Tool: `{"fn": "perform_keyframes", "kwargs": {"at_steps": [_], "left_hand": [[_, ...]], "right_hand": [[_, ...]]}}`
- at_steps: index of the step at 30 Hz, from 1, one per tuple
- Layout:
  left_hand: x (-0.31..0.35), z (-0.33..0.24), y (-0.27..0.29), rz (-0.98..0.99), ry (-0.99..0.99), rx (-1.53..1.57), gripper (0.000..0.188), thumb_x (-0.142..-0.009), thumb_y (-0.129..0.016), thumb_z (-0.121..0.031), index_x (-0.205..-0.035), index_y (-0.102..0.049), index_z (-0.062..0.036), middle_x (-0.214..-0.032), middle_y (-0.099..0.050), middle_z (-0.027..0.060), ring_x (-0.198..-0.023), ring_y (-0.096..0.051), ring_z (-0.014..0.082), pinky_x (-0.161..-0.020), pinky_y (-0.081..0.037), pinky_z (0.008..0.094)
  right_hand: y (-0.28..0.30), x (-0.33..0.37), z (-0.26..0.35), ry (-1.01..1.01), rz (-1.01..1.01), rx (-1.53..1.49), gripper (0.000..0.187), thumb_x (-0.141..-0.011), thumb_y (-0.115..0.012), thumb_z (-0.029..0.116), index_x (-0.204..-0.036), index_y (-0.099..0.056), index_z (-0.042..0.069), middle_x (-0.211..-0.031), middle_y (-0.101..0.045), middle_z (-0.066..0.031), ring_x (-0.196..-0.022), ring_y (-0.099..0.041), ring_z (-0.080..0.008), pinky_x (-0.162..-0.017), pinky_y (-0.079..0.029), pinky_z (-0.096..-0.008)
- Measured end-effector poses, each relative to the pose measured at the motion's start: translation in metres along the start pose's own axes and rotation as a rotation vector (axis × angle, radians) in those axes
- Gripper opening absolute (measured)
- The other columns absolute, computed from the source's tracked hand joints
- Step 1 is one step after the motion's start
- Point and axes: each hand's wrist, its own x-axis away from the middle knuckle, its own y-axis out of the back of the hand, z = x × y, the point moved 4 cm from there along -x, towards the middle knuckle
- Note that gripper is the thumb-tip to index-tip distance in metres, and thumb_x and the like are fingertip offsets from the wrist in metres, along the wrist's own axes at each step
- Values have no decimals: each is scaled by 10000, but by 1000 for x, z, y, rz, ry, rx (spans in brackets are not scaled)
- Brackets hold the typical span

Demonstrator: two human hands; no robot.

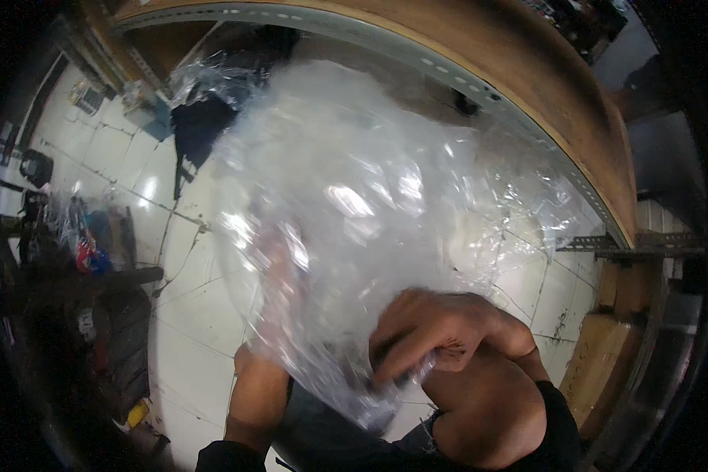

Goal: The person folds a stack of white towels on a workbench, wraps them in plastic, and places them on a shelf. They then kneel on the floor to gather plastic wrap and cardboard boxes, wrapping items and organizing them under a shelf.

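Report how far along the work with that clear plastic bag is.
Done: the clear plastic bag is lifted off the tiled floor. In hand: the right hand pinches its lower edge; the left hand is inside, blurred. Left: the bag looks empty.

The clear plastic bag (354,212) is big, shiny and crinkly. It is puffed up, held above the floor.

White tiled floor (189,330), dark cloth (197,130) lying on it
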Motion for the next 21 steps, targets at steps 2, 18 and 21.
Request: {"fn": "perform_keyframes", "kwargs": {"at_steps": [2, 18, 21], "left_hand": [[-30, 3, 54, -199, -257, -73, 499, -935, -571, -96, -1396, -406, -3, -1161, -614, 147, -980, -670, 288, -735, -595, 355], [-12, -32, 123, 46, -364, -719, 304, -738, -618, 79, -1023, -685, 0, -1024, -699, 126, -906, -685, 239, -763, -527, 289], [3, -19, 95, 544, -324, -755, 286, -701, -642, 78, -966, -708, -8, -1134, -681, 175, -1061, -653, 286, -878, -505, 340]], "right_hand": [[12, 9, 12, 130, -430, 719, 238, -933, -541, 170, -985, -682, -15, -992, -675, -171, -843, -682, -329, -701, -547, -433], [41, 29, -111, -675, -272, 1182, 975, -725, -806, 341, -1501, -277, 76, -1537, -287, -186, -1416, -235, -444, -1162, -235, -527], [106, 95, -160, -655, -522, 336, 936, -772, -778, 365, -1514, -271, 103, -1455, -439, -171, -1349, -381, -330, -1143, -285, -481]]}}
